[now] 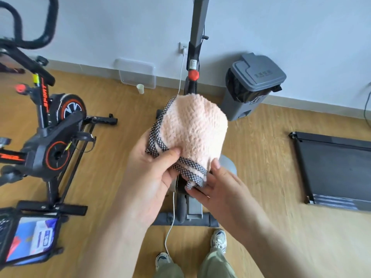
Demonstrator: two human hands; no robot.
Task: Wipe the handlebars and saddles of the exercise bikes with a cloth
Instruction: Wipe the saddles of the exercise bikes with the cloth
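Observation:
A pink fluffy cloth (195,129) with a black-and-white checked border is draped over the saddle of the grey exercise bike (197,33) right below me; the saddle itself is hidden under it. My left hand (154,173) pinches the cloth's near left edge with thumb on top. My right hand (218,187) lies with straight fingers against the cloth's lower right corner and the saddle's underside. A second bike, black and orange (54,137), stands to the left, its black handlebars (30,31) at the top left.
A grey pedal bin (253,85) stands against the wall to the right of the grey bike. A black treadmill (337,169) lies on the floor at right. A clear plastic lid (136,73) and a small cup (140,88) sit by the wall. A white cable (172,213) hangs down past the saddle.

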